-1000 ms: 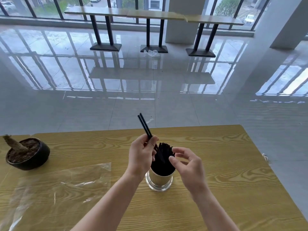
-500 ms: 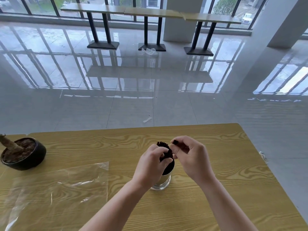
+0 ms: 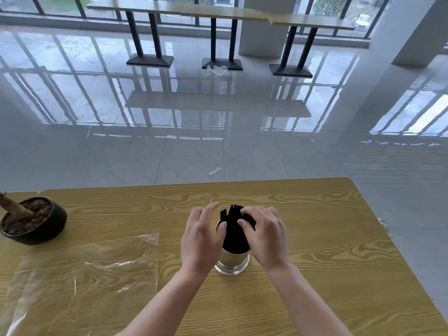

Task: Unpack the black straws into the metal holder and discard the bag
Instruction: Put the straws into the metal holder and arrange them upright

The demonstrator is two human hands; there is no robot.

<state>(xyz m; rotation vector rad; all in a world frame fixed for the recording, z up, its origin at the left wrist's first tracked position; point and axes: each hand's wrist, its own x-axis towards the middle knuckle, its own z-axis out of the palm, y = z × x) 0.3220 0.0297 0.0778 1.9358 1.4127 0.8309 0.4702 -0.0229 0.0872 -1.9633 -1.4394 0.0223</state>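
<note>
Head view.

- Metal holder [image 3: 231, 261] stands upright on the desk [image 3: 315, 238], packed with black straws [image 3: 234, 229] that fan out above its rim.
- Left hand [image 3: 202, 235], left of the holder: fingers [image 3: 209, 212] nearly straight and spread, gripping nothing, thumb tip touching the bundle near the rim.
- Right hand [image 3: 265, 235], right of the holder: fingers bent over the straw tops, thumb against the near side of the bundle. Whether it pinches any straw I cannot tell; the straws merge into one dark mass.
- Bag [image 3: 84, 267] lies flat on the desk, well to the left of the holder and apparently empty. Plant pot [image 3: 36, 221] sits further left.

Risks, as judged:
1. The holder looks tall and narrow. An uneven sideways push from either hand could tip it and spill the straws.
2. Pressing down on splayed tips may bend straws or flick some out over the rim.
3. The bag is thin film and not yet discarded. A careless sweep could slide it off the desk edge.
</note>
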